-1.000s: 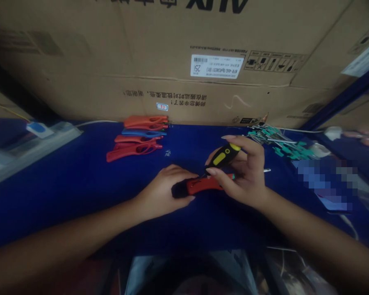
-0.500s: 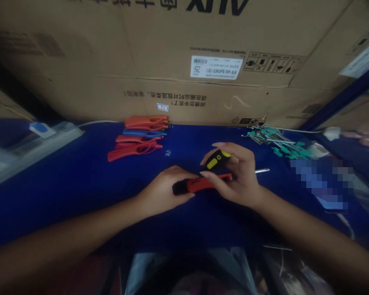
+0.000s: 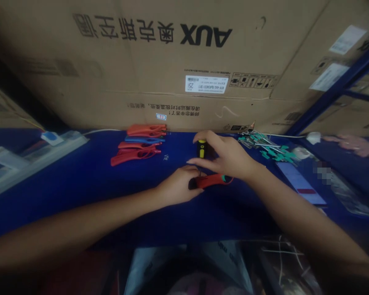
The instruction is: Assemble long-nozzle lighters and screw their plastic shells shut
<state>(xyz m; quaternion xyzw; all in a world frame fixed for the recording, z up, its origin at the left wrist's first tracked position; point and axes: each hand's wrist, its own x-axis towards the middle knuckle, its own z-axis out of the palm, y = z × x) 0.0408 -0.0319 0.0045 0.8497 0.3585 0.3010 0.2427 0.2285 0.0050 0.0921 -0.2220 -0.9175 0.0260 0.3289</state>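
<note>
My left hand (image 3: 176, 187) rests on the blue table and grips the black end of a red plastic tool (image 3: 212, 180) that lies flat. My right hand (image 3: 226, 157) is above it, fingers wrapped round a screwdriver with a black and yellow handle (image 3: 201, 148). The screwdriver stands nearly upright, its tip pointing down at the red tool near my left fingers. The tip itself is hidden between my hands.
A stack of red and blue plastic tools (image 3: 140, 143) lies at the back left. A heap of green parts and metal rods (image 3: 269, 145) lies at the back right beside a flat blue card (image 3: 298, 182). A large cardboard box (image 3: 172, 61) walls off the back of the blue table (image 3: 80, 180).
My right hand has swung the screwdriver from a slant to nearly upright and shifted left over the red tool. The head camera has tilted up, showing more of the box.
</note>
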